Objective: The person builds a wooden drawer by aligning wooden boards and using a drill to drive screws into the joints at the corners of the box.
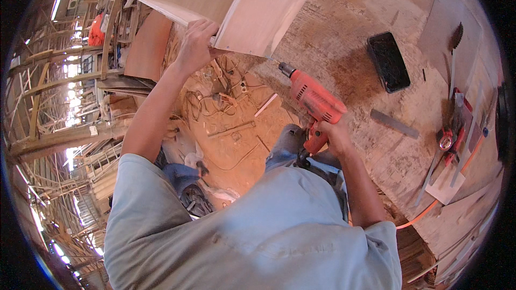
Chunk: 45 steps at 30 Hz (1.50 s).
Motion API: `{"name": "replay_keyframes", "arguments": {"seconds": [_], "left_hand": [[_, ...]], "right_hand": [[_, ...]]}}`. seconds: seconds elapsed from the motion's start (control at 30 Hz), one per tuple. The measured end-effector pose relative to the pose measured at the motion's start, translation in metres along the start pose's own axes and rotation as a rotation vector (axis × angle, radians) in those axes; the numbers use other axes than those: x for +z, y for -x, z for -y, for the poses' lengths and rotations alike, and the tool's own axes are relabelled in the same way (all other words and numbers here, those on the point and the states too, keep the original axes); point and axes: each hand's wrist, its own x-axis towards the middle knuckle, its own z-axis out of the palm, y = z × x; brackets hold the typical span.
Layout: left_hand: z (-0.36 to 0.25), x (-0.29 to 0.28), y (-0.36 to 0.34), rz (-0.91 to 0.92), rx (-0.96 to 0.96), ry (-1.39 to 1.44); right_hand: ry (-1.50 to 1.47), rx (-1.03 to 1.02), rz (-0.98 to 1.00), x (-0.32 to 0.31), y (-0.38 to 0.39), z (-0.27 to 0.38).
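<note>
My right hand [334,131] is wrapped around the handle of a red power drill [318,99]. The drill points up and to the left, and its thin bit reaches the lower corner of a pale wooden panel piece [263,11]. Whether the bit touches or enters the wood, I cannot tell. At the near edge of that wood, my left hand [198,43] grips with its fingers over the top; the thumb is partly hidden. The wooden piece shows two broad faces meeting along a ridge and rests on a worn work table [333,32].
On the table lie a black open tray [388,62], a flat grey metal strip [395,123] and red-handled tools [451,142]. An orange cord [416,219] crosses the right side. Wood scraps and wires litter the dirt floor [231,142]. Timber framing [70,134] stands at left.
</note>
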Motion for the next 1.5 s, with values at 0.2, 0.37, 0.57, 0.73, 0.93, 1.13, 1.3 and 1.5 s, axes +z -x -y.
{"name": "replay_keyframes", "arguments": {"seconds": [0.2, 0.37, 0.57, 0.73, 0.93, 1.13, 1.3, 1.5], "left_hand": [[-0.003, 0.000, 0.000, -0.036, 0.011, 0.033], [-0.001, 0.000, 0.001, -0.052, 0.012, 0.029], [-0.002, 0.000, 0.001, -0.058, 0.006, 0.026], [-0.003, -0.001, 0.001, -0.051, -0.009, 0.009], [-0.008, -0.005, 0.000, -0.043, -0.016, 0.024], [-0.004, -0.002, 0.001, -0.051, -0.006, 0.031], [-0.004, -0.001, 0.001, -0.044, -0.012, 0.027], [-0.005, -0.002, 0.001, -0.045, -0.013, 0.024]], "right_hand": [[-0.017, -0.008, -0.042, 0.005, 0.000, 0.001], [0.017, -0.009, 0.011, 0.002, -0.002, -0.001], [0.075, -0.043, 0.001, 0.010, 0.003, 0.010], [0.065, -0.052, -0.005, 0.011, 0.003, 0.009], [0.078, -0.062, -0.004, 0.013, 0.004, 0.010], [0.067, -0.058, 0.002, 0.012, 0.004, 0.010], [0.079, -0.026, 0.026, 0.001, -0.001, 0.000], [0.044, -0.054, 0.033, 0.003, -0.002, -0.001]]}}
